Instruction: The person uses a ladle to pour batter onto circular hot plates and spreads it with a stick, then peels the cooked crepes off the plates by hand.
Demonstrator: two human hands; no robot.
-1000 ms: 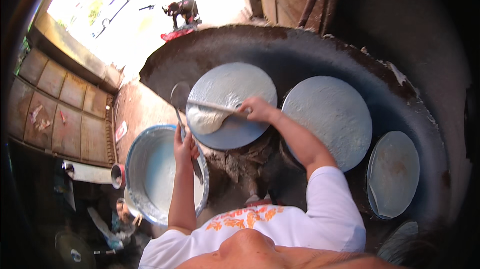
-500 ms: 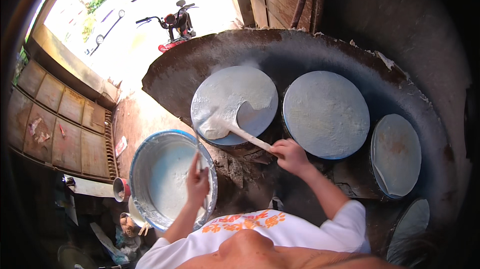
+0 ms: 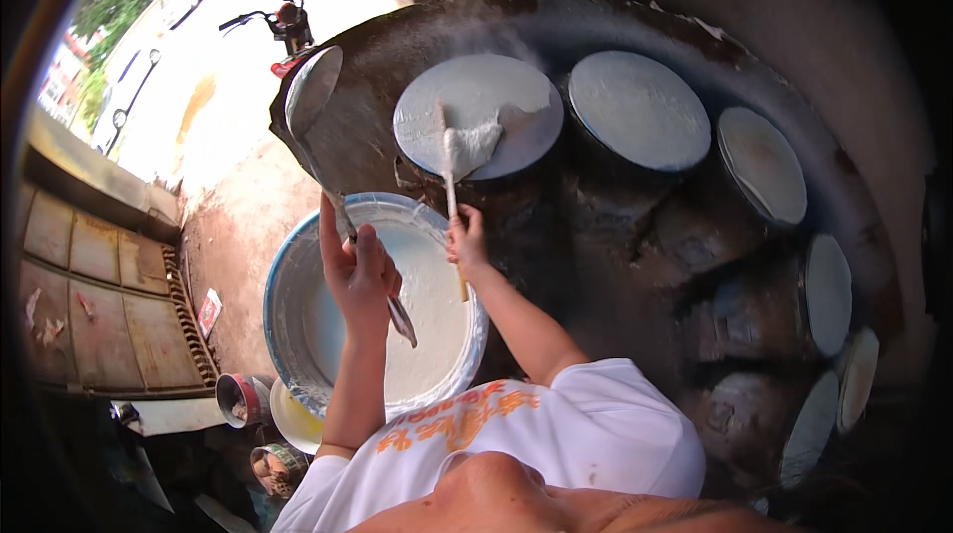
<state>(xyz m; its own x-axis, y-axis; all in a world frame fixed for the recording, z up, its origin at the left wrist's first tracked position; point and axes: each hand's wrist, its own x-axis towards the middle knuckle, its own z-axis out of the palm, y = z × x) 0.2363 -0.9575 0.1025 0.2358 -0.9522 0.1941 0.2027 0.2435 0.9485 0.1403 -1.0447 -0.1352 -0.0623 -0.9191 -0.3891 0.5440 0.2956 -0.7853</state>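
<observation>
My left hand [image 3: 359, 270] is closed round the handle of a metal ladle [image 3: 314, 94], its bowl raised beside the near-left griddle. One finger lies stretched along the handle. Below this hand stands a big blue-rimmed tub [image 3: 273, 310] with pale batter [image 3: 422, 334] in it. A wooden batter spreader [image 3: 451, 192] is gripped in my right hand [image 3: 467, 237], and its head rests at the front edge of a round griddle [image 3: 541, 141]. White batter covers much of that griddle. A thick fold of it gathers at the spreader's head, which it partly hides.
More round griddles [image 3: 640, 106] with pale sheets curve away to the right, one holding a browned sheet [image 3: 764, 171]. A dark curved metal surround [image 3: 695, 32] rises behind them. Small containers [image 3: 243, 399] stand left of the tub. A scooter [image 3: 291, 27] is parked outside.
My left hand has risen from over the tub, bringing the ladle up into plain sight. My right hand has drawn the spreader round toward the griddle's front edge, and the view has shifted.
</observation>
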